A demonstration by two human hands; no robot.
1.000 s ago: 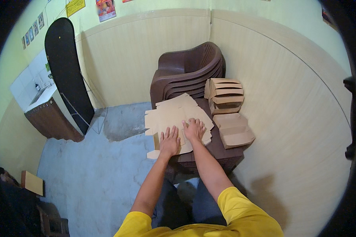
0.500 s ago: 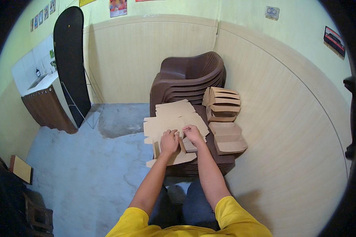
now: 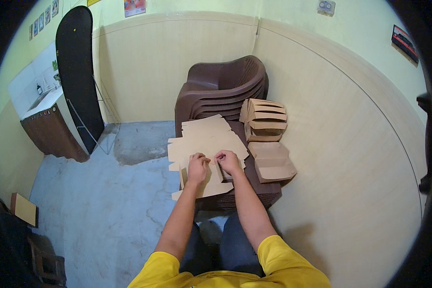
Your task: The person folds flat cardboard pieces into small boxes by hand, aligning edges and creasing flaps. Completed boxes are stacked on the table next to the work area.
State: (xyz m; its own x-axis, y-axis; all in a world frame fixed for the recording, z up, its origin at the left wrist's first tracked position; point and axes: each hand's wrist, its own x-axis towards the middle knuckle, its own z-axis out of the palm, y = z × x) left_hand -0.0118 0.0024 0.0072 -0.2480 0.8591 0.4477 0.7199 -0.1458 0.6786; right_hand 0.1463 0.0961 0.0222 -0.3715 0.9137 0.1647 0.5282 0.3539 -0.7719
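A flat brown cardboard box blank (image 3: 207, 132) with notched edges lies in front of me, its near part partly folded up. At its near left a small side flap (image 3: 182, 176) stands upright. Another raised cardboard wall (image 3: 218, 172) runs between my hands. My left hand (image 3: 198, 168) is bent over the blank, fingers closed at the raised cardboard near its middle. Close to its right, my right hand (image 3: 228, 162) pinches the corner of that same raised cardboard. My fingers cover the spot where the edges meet.
Beneath and behind the blank are stacked brown plastic chairs (image 3: 216, 82). To the right sit several nested folded cardboard boxes (image 3: 266, 117) and an open cardboard box (image 3: 272, 161) beside the wall. A black ironing board (image 3: 77, 72) leans at the left near a sink counter (image 3: 43, 103).
The whole view has shifted slightly, so the scene sits higher and further left. My left fingers have curled up more at the raised cardboard; my right hand stays close to the same corner.
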